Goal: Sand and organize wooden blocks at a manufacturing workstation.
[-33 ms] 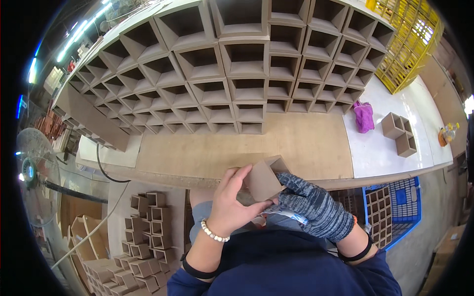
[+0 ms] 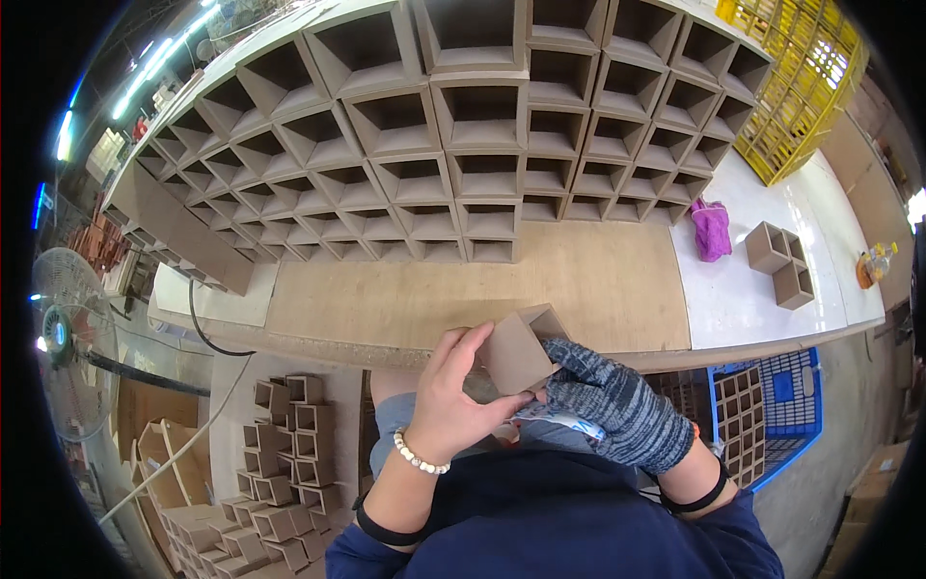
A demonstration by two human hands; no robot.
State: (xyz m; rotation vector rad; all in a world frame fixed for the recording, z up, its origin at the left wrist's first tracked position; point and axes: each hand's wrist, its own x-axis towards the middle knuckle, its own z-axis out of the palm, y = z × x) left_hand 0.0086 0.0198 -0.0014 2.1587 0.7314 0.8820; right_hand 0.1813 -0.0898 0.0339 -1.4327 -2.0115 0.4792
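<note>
A small brown box [image 2: 516, 359], hollow and square, is held at the near edge of the table [image 2: 463, 294], about midway along it. It is tilted, with a flat side toward the wearer and its open mouth pointing away and rightward over the table; its sides look nearly equal, so a long axis is hard to make out. The bare left hand [image 2: 451, 394] grasps it, fingers on its left side and thumb below; the right hand [image 2: 617, 405], in a grey knitted glove, grips its right side, fingertips partly hidden. Under that glove is a blue-and-white item [image 2: 576, 422], mostly covered; whether it is held cannot be told. The box's inside and underside are hidden. Along the table's far side rises a stack [image 2: 482, 177] of similar open boxes, cut off at the top. On the table's right part lie a purple cloth [image 2: 712, 232], a box trio [image 2: 769, 247] and a bottle [image 2: 874, 266]. Below the table, a blue crate [image 2: 813, 410] stands at right, partly hidden, and a pile [image 2: 280, 521] of boxes at left, cut off below.
</note>
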